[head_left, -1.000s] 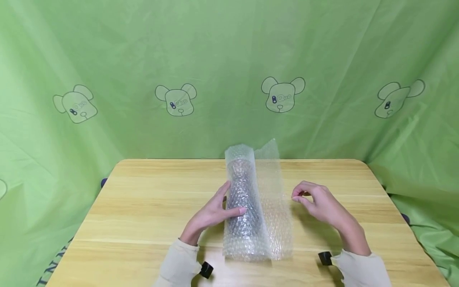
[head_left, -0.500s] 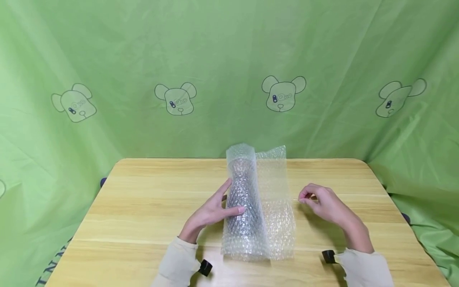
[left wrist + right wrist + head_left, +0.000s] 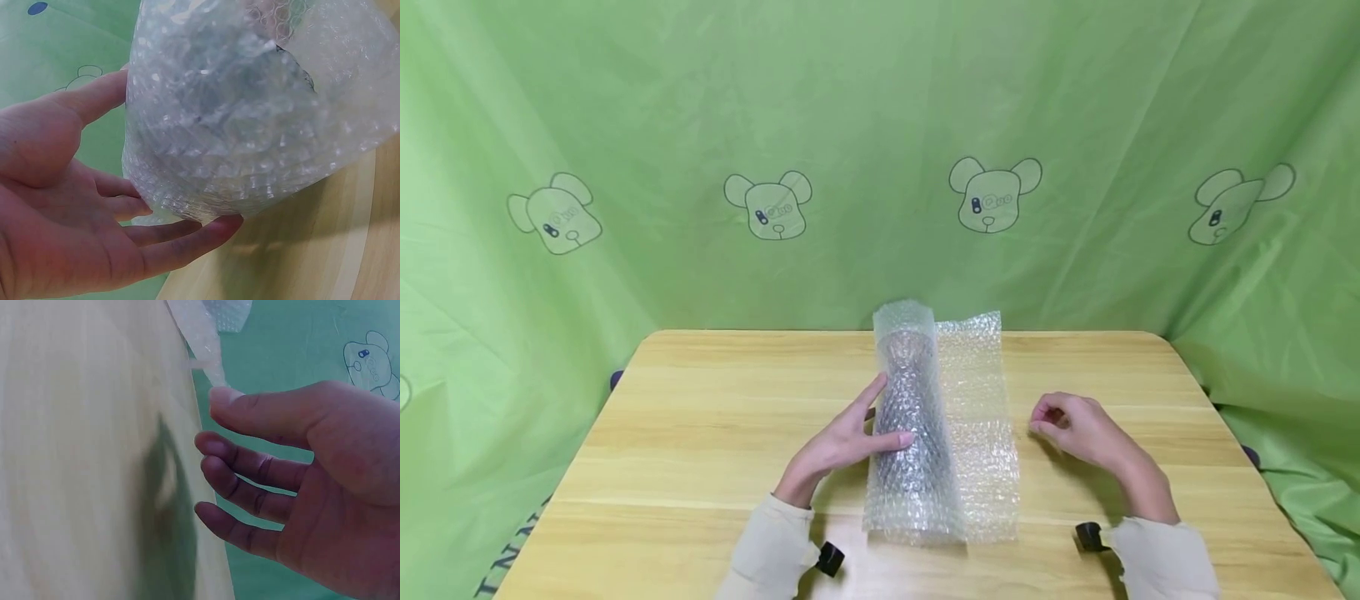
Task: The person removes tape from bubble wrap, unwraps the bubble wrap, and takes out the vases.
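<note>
A bundle of clear bubble wrap (image 3: 913, 492) lies lengthwise at the table's middle in the head view. Through its layers shows a grey, tapering shape, too blurred to name. My left hand (image 3: 842, 437) holds the bundle from the left, thumb over the top, and the left wrist view has its fingers (image 3: 181, 247) curving under the wrap. A loose flap of the wrap (image 3: 981, 417) spreads out to the right. Beyond that flap's edge, my right hand (image 3: 1078, 429) hovers apart from it. Its fingers (image 3: 240, 494) are loosely bent, with a gap below the thumb and nothing held.
The wooden table (image 3: 722, 392) has rounded far corners. A green cloth (image 3: 865, 100) printed with bear heads hangs behind and along both sides. Black cuff-mounted pieces (image 3: 830, 559) sit by both sleeves.
The flap's raised far corner has dropped and swung right, so the flap lies flatter. My right hand has drawn a little right and nearer to me. The left hand has hardly moved.
</note>
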`<state>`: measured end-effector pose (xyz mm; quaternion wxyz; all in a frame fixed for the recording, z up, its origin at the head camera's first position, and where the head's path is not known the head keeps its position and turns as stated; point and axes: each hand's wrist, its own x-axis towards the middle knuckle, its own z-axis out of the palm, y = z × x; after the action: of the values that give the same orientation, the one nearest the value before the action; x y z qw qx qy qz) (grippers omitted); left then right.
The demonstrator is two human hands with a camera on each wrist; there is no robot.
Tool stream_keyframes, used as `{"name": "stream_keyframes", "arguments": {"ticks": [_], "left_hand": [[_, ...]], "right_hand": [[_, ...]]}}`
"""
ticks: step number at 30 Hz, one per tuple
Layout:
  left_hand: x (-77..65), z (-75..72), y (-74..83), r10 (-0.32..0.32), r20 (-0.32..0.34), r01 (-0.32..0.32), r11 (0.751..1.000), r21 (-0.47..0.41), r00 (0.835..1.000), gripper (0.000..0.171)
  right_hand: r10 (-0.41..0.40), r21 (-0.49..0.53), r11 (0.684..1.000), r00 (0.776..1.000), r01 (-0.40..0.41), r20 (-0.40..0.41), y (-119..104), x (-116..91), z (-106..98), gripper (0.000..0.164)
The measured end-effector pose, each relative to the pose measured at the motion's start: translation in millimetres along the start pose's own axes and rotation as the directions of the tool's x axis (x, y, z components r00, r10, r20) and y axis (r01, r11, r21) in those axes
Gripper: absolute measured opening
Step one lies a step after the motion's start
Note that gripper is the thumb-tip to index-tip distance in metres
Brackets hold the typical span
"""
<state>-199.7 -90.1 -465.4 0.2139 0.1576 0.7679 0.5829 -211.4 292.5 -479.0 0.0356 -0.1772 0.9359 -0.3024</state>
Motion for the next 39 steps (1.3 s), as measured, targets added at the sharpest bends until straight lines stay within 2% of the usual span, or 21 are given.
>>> {"name": "stream_keyframes", "arguments": {"ticks": [3, 6, 11, 14, 20, 27, 35, 39], "left_hand": [[0.2, -0.3, -0.2, 0.001, -0.001, -0.001, 1.000, 0.002, 1.000, 0.111], [0.1, -0.7, 0.0, 0.002, -0.004, -0.002, 1.000, 0.001, 1.000, 0.111], [-0.7, -0.9, 0.0, 0.000, -0.008, 0.000, 1.000, -0.007, 1.000, 0.111], [-1.3, -1.0, 0.1, -0.002, -0.009, 0.002, 1.000, -0.012, 1.000, 0.111], [-0.6, -1.8, -0.9, 0.012, -0.010, -0.012, 1.000, -0.005, 1.000, 0.111], [0.4, -1.1, -1.5, 0.017, -0.009, -0.017, 1.000, -0.025, 1.000, 0.110], [-0.8, 1.3, -3.7, 0.009, 0.008, -0.009, 0.999, -0.047, 1.000, 0.110], [-1.1, 0.0, -3.5, 0.011, 0.010, -0.011, 0.998, -0.055, 1.000, 0.110]], "right_hand": [[0.005, 0.004, 1.000, 1.000, -0.004, -0.026, -0.8, -0.3, -3.2, 0.004], [-0.029, -0.006, 1.000, 0.995, 0.029, -0.093, -9.6, 1.2, -5.6, 0.004], [-0.148, -0.028, 0.989, 0.963, 0.146, -0.226, -36.9, 4.3, -2.7, 0.010], [-0.192, -0.008, 0.980, 0.950, 0.196, -0.245, -52.5, 6.6, 1.9, 0.023], [-0.207, 0.024, 0.977, 0.967, 0.213, -0.146, -69.6, 12.3, 16.4, 0.052], [-0.156, -0.002, 0.988, 0.988, 0.156, 0.006, -71.8, 13.0, 34.2, 0.074], [-0.129, 0.062, 0.991, 0.984, 0.123, 0.119, -63.0, 8.7, 45.1, 0.083], [-0.111, 0.062, 0.993, 0.980, 0.102, 0.164, -61.9, 8.5, 46.2, 0.092]]}}
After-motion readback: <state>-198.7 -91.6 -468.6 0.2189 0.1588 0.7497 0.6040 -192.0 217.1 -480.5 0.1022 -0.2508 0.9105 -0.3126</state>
